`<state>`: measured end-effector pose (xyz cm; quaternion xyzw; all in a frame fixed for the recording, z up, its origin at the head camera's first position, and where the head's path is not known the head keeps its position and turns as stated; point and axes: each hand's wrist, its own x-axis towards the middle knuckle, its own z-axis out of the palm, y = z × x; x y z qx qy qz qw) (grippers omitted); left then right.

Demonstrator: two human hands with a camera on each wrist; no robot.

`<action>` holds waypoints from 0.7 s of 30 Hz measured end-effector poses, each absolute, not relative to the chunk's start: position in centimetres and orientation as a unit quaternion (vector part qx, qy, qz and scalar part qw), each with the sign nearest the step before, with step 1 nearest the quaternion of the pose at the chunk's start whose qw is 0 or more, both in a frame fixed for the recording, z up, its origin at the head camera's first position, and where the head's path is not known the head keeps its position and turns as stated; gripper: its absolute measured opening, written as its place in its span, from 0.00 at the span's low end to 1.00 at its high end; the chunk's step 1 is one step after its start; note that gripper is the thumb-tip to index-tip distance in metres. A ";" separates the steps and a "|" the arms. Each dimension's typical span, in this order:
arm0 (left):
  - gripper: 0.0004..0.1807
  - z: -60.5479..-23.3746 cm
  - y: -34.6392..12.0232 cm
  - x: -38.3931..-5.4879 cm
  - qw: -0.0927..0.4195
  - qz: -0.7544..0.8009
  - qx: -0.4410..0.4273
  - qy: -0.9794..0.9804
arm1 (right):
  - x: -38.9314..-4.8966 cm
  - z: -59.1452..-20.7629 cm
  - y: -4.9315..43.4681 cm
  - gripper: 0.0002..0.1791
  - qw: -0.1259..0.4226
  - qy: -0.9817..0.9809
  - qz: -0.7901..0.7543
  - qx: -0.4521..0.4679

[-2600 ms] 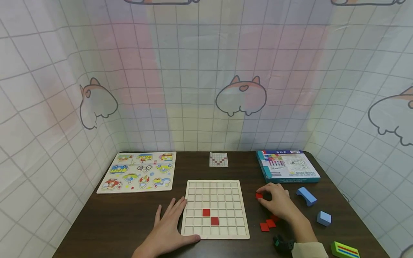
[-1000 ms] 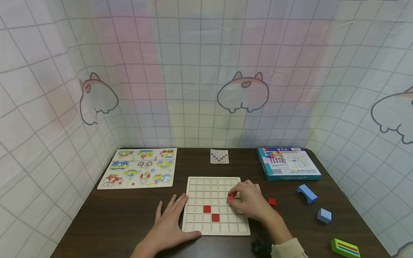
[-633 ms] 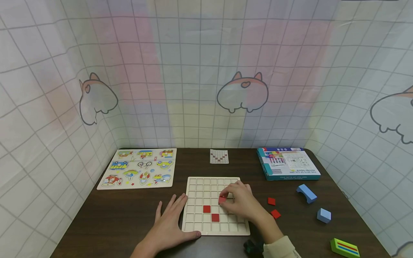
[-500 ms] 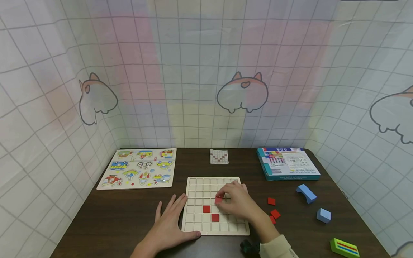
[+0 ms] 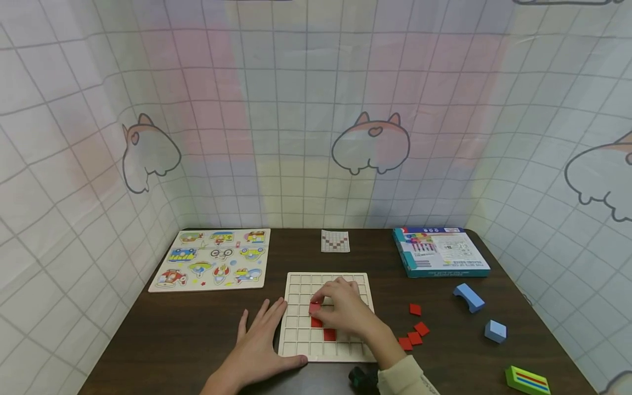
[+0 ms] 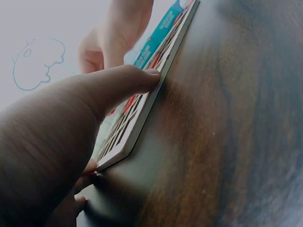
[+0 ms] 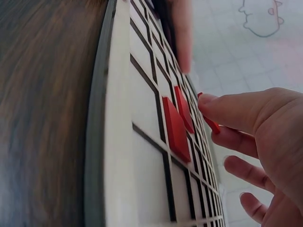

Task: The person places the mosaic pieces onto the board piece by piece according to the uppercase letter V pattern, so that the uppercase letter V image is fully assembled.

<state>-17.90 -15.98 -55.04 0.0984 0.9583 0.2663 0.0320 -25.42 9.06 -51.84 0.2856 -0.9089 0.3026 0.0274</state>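
A pale grid board point(image 5: 296, 351) lies on the dark table, with one red tile point(image 5: 329, 335) and another red tile point(image 5: 316, 322) set in its cells. My right hand point(image 5: 343, 307) pinches a red square tile point(image 5: 314, 308) between thumb and fingertips, over the cells just beyond the farther set tile. In the right wrist view that pinched tile point(image 7: 211, 124) is tilted and stands clear of the board surface. Along the board's left edge rest the fairly straight fingers of my left hand point(image 5: 261, 340); its thumb point(image 6: 142, 78) touches the near edge.
Several loose red tiles point(image 5: 415, 338) lie right of the board. Beyond it sits a small pattern card point(image 5: 335, 241). A picture board point(image 5: 212, 260) is at back left, a flat box point(image 5: 441, 253) at back right. Blue blocks point(image 5: 495, 331) and a green striped block point(image 5: 527, 380) lie at right.
My right hand picked up a red tile from the table at right and carried it leftward over the board. My left hand has stayed at the board's corner.
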 end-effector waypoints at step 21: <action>0.73 -55.0 -16.0 -17.6 0.022 0.273 0.104 0.956 | -26.2 -52.0 6.3 0.09 0.004 -0.922 0.260 0.287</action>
